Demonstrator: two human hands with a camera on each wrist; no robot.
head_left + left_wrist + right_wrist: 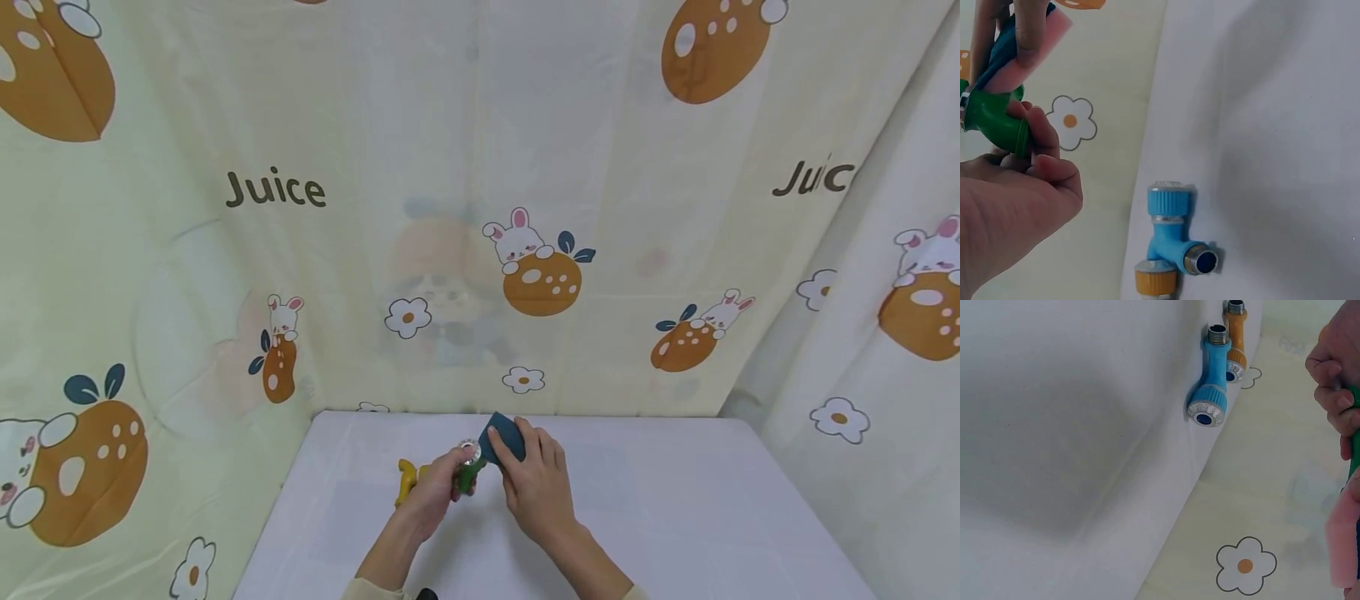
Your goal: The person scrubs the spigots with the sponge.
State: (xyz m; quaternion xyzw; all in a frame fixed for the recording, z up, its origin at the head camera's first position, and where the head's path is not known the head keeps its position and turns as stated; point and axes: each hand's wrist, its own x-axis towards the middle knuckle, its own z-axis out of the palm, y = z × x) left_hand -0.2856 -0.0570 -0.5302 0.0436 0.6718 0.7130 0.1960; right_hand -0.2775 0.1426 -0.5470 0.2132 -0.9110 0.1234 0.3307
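Observation:
My left hand (437,487) grips a green pipe valve (996,120) with a clear, ridged cap above the table. My right hand (542,487) holds a sponge (504,437), dark blue on one side and pink on the other, against the green valve near its cap. In the left wrist view the pink side (1032,53) faces the valve's body. A blue pipe valve (1169,231) with a bare metal thread lies on the table below the left hand; the hand hides it in the head view. Beside it lies a yellow-orange valve (407,479), partly covered by the left hand.
The white table (675,517) reaches back to a cream curtain (360,333) printed with rabbits, oranges and flowers. More curtain (847,475) hangs along the right side. A small black object (427,594) shows at the bottom edge between the forearms.

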